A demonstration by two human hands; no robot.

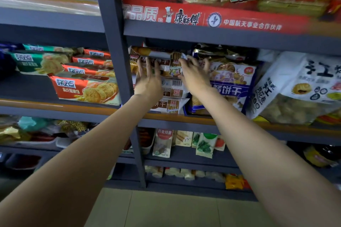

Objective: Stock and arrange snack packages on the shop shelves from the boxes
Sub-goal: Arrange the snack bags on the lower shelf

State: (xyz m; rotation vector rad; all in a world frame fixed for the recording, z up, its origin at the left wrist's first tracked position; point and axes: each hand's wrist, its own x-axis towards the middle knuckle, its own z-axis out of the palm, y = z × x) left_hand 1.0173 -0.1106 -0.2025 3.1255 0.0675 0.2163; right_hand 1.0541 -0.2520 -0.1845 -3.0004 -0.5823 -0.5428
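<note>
A stack of long white-and-brown biscuit packages (171,88) lies on the middle shelf (184,119), just right of the grey upright post. My left hand (148,81) rests flat against the front of the stack with its fingers spread. My right hand (193,73) is at the stack's right end, its fingers closed around the crimped end of an upper package (177,61). To the right of that hand lean blue-and-white biscuit bags (232,83).
The grey upright post (118,57) stands just left of my left hand. Orange and green biscuit packs (86,88) fill the left bay. A large white bag (302,86) leans at the right. Shelves above and below hold more snack and noodle bags. Tiled floor lies below.
</note>
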